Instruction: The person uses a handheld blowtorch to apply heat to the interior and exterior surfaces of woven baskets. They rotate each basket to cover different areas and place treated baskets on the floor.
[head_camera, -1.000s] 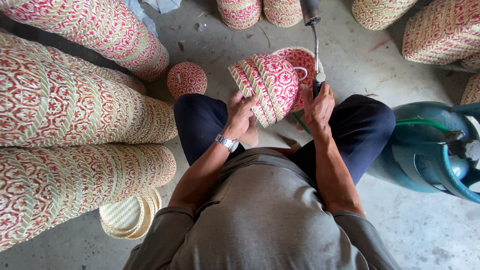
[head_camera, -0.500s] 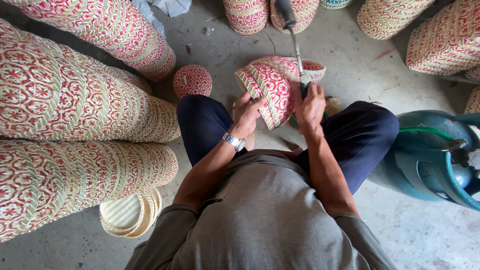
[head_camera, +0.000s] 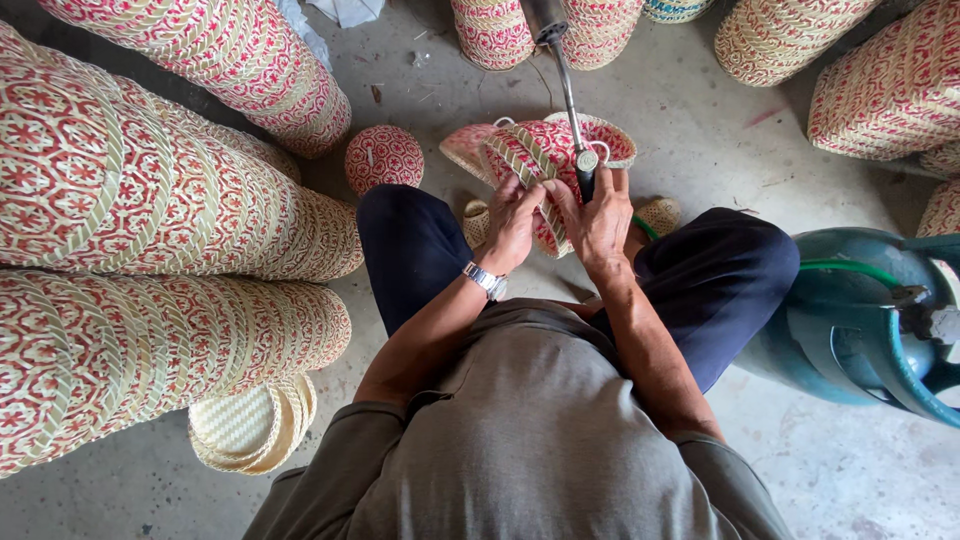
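A person seated on the floor grips a red-and-cream woven basket (head_camera: 540, 165) between the knees, left hand (head_camera: 515, 220) clasping its near rim. The right hand (head_camera: 600, 225) is closed around the handle of a metal torch wand (head_camera: 568, 90), whose long axis runs straight away from the body, just beside the basket.

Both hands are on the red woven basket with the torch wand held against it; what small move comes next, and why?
Probably turn the red-and-cream woven basket slightly with the left hand, since the right hand pins the metal torch wand against one spot on its rim.
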